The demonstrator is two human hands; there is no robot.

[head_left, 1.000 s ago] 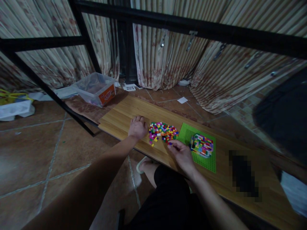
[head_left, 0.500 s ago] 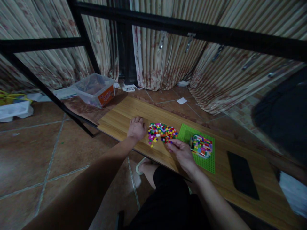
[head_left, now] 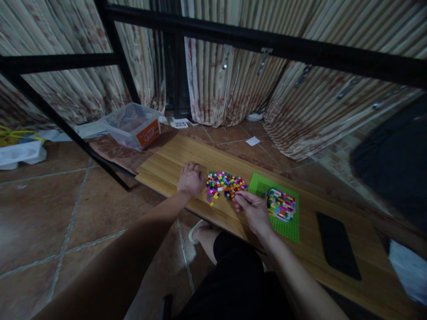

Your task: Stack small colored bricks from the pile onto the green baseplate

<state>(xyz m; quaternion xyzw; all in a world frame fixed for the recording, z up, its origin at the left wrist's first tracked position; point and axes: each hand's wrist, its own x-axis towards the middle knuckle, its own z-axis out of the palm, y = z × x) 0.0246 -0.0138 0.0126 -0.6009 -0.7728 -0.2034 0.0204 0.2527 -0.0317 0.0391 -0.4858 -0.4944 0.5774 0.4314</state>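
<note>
Loose toy bricks (head_left: 227, 180), many colours, spread in one patch on the wooden tabletop (head_left: 173, 155), between the two hands; a yellow brick (head_left: 211, 204) lies at the near edge of the patch.

Right hand (head_left: 256, 212): thumb and forefinger pinched on a small brick (head_left: 238, 194), just at the right end of the patch. Brick mostly hidden by the fingers; colour hard to read.

Left hand (head_left: 191, 180): palm down on the wood, left of the patch, near it. Fingers relaxed and slightly bent, gripping nothing visible; underside hidden.

Right of the patch, a green studded baseplate (head_left: 288, 232) lies flat, bearing a multicoloured brick build (head_left: 283, 205). Further right, apart from it, a black flat slab (head_left: 338, 244).

Beyond the tabletop's left end: clear plastic tub (head_left: 122, 129), orange label (head_left: 148, 134) on its side. White paper (head_left: 252, 141) on the tiled floor (head_left: 40, 213). Behind, striped curtains (head_left: 230, 89), crossed by a black metal frame (head_left: 213, 27).
</note>
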